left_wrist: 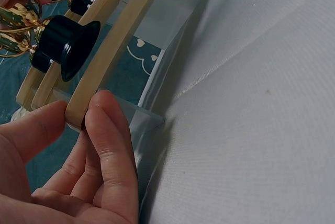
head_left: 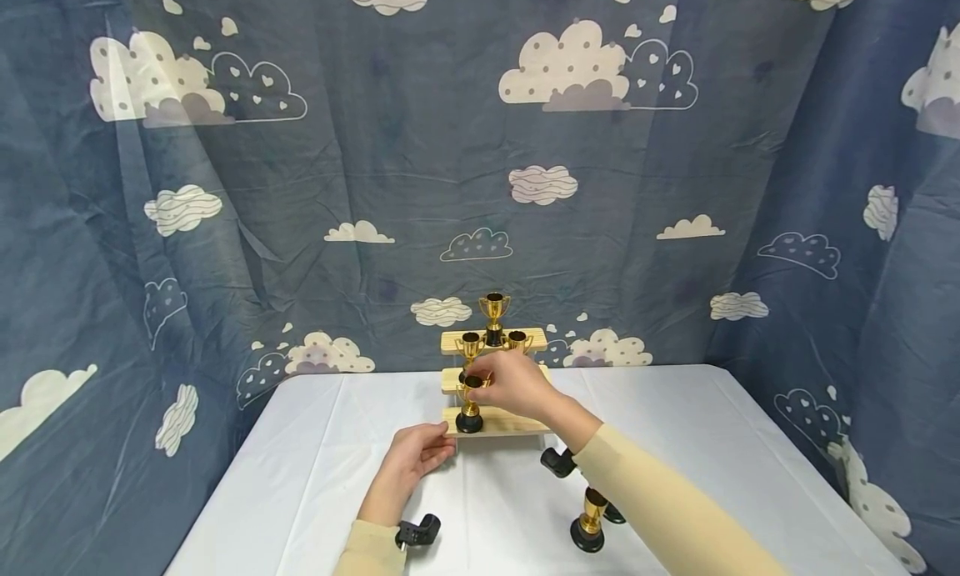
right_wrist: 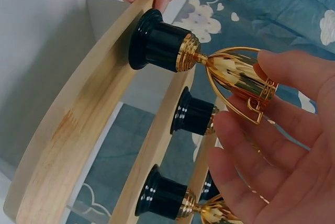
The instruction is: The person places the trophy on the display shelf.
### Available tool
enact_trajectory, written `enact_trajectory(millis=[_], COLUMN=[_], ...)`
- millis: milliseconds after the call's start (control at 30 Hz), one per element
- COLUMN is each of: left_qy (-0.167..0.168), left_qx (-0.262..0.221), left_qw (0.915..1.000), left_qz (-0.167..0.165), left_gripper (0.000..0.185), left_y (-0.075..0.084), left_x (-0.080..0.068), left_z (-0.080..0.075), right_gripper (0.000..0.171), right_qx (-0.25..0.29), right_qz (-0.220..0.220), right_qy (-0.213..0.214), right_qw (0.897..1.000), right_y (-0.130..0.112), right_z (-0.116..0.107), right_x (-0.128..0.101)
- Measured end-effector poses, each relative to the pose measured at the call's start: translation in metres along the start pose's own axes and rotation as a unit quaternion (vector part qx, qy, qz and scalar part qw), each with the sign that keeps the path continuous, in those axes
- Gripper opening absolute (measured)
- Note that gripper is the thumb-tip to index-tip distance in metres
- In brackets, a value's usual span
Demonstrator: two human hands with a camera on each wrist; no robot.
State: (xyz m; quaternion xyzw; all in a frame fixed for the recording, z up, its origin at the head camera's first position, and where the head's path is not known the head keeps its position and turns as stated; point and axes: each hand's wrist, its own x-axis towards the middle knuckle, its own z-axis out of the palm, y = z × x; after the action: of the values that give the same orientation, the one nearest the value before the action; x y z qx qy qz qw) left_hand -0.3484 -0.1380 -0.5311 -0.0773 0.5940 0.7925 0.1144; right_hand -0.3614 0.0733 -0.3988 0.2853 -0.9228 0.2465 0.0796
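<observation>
A three-tier wooden display stand (head_left: 504,423) with clear side supports stands at the table's far side. On its lowest tier, near the left end, a gold trophy cup with a black base (right_wrist: 162,43) is upright. My right hand (head_left: 513,384) holds this trophy by its cup, thumb on one side near the rim and fingers on the other. With thumb and fingers, my left hand (head_left: 411,459) pinches the left end of the lowest board (left_wrist: 107,51). Behind, two trophies occupy the middle tier, the left one (head_left: 470,345) partly covered; another trophy (head_left: 495,309) tops the stand.
On the white-covered table (head_left: 330,451), a gold trophy (head_left: 589,522) stands at the front right, beside my right forearm. The black base of another (head_left: 613,514) shows from behind the sleeve. A blue cloud-print curtain (head_left: 420,159) encloses the back and sides.
</observation>
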Motion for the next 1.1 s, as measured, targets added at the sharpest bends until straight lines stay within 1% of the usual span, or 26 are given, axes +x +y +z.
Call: enact_trajectory(millis=[167,433,567,767,1100], left_qy=[-0.002,0.001,0.004,-0.001,0.0], left_qx=[-0.002,-0.006,-0.007,-0.007,-0.012], left_qw=[1.0,1.0,1.0,1.0,0.9999], left_qz=[0.0,0.002,0.001,-0.001,-0.003], left_gripper=[0.039,0.033,0.033,0.037,0.038], left_y=[0.0,0.0,-0.001,-0.002,-0.001], left_x=[0.001,0.003,0.003,0.004,0.004], left_z=[0.0,-0.001,-0.001,-0.001,-0.001], right_gripper=[0.031,0.029,0.029,0.029,0.033], right_qx=[-0.001,-0.008,-0.005,-0.006,-0.013], right_qz=[-0.004,-0.01,-0.005,0.005,0.007], right_qy=[0.005,0.009,0.008,0.01,0.017], right_qw=[1.0,1.0,1.0,1.0,1.0], right_y=[-0.003,-0.004,-0.002,-0.001,-0.002], right_z=[0.003,0.007,0.01,0.013,0.017], right_x=[0.003,0.007,0.009,0.01,0.013])
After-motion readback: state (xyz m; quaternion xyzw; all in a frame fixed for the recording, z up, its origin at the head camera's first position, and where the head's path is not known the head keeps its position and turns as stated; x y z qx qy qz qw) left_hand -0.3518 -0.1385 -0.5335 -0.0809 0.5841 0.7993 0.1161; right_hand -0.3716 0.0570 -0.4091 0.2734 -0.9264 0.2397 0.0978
